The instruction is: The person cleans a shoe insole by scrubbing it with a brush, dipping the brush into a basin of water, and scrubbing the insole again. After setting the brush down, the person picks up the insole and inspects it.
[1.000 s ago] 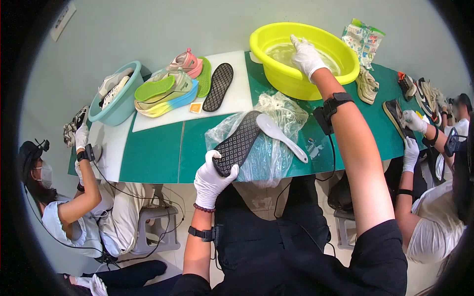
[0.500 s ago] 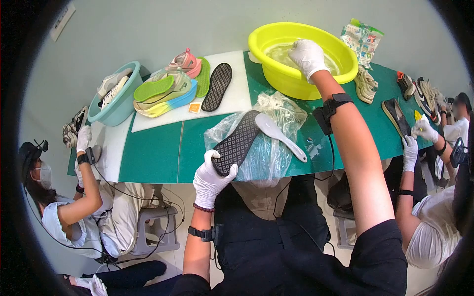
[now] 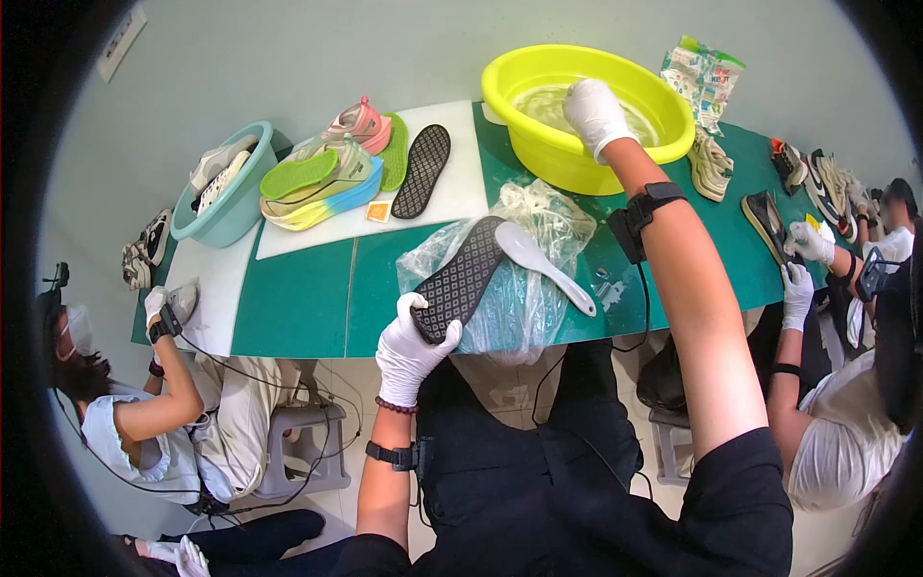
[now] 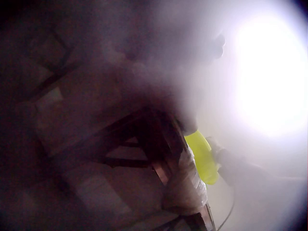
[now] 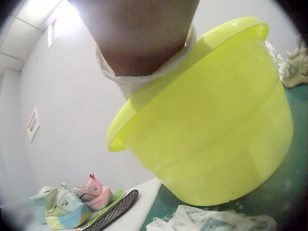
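1. Gripping the near end of the black patterned insole [image 3: 460, 279], the left hand [image 3: 409, 361] was closed round it, with gloved digits showing at both edges. The remaining fingers were hidden beneath.
2. Location: insole at the near side of the green table [image 3: 303, 303], its outer part over the crumpled plastic bag [image 3: 524, 322]. Whether it rested on the plastic or hung slightly above could not be told.
3. Orientation: patterned face up. Long axis ran obliquely, from the gripped end by the wearer outward and to the right. Far end lay beside the head of the white brush [image 3: 538, 260]; contact there uncertain. Brush handle sloped back toward the wearer's right, so the two made a rough inverted V.
4. Right hand [image 3: 596, 115]: over the inside of the yellow basin [image 3: 548, 159], which contained cloudy liquid. Fingertips were out of sight in both the head and right wrist views; spread, folded or pinching could not be told.
5. Handling (judged): insole light, thin and bendable, not fragile. Far end likely to droop or flex if pressed without backing. Wet gloves could make it slippery.
6. Hold point (judged): near end, across both edges, seemed sound, leaving most of the patterned face free; a palm under the middle would steady it better.
7. A similar insole [image 3: 421, 173] lay on the white board [image 3: 463, 200], its axis also slanting outward and right, though more steeply.
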The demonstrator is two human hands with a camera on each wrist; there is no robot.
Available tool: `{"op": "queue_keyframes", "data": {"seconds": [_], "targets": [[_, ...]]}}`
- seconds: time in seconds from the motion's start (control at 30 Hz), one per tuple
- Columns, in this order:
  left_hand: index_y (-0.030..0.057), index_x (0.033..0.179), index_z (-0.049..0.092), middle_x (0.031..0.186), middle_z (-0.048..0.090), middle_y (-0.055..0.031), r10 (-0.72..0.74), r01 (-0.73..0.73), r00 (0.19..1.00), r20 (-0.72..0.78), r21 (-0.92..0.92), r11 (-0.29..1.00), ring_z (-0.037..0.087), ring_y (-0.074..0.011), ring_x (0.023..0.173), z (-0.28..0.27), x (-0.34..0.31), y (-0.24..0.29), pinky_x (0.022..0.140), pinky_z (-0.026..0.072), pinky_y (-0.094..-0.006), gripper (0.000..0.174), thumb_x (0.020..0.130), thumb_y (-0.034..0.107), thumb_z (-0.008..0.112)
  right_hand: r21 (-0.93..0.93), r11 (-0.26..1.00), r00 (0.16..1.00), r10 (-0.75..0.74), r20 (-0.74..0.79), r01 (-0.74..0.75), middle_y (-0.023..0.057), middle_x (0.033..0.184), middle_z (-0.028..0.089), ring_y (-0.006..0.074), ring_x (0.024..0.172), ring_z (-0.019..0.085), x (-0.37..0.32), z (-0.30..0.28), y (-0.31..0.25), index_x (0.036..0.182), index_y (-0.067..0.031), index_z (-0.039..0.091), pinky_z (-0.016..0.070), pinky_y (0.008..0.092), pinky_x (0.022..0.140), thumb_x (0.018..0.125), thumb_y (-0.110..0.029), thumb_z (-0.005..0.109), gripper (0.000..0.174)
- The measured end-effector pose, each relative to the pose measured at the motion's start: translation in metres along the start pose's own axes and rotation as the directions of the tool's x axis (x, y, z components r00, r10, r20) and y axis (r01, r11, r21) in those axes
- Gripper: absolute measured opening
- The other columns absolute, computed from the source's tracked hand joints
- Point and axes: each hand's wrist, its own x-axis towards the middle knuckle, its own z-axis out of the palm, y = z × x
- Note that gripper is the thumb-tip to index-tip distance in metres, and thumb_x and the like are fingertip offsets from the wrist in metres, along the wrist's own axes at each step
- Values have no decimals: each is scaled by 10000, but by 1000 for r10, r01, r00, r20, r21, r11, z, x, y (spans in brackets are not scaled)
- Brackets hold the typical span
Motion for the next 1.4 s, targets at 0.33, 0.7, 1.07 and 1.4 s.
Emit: {"op": "queue_keyframes", "data": {"seconds": [0.33,0.7,1.07,1.4], "targets": [[112,1140,513,772,670,-168,-4,4,1000,-4,4,1000,704,-380,704,0,0,1,615,556,-434,618,742,427,866,41,997,998,-62,-30,63,279,915,702,445,873,693,0,1,2,891,-5,759,563,480,811,866,-148,598,216],[125,1146,510,806,674,-161,-7,7,1000,-3,19,1000,701,-387,718,-1,0,3,627,556,-436,617,741,423,866,224,973,997,-49,-61,61,279,946,691,459,925,663,-9,-7,0,950,11,700,523,497,845,956,-274,564,316],[118,1144,500,782,671,-170,19,-19,1000,-14,3,1000,704,-386,708,1,0,-1,618,556,-436,619,747,425,862,177,984,998,4,-61,6,230,941,711,412,942,675,-9,-1,3,975,-50,694,529,458,839,893,-195,667,168],[117,1142,501,770,666,-168,13,-13,1000,-9,5,1000,700,-384,693,1,-1,1,608,554,-436,617,746,427,859,132,991,1000,18,-19,-16,220,1043,716,399,1007,682,-9,-5,1,985,-75,742,535,450,901,874,-147,631,173]]}}
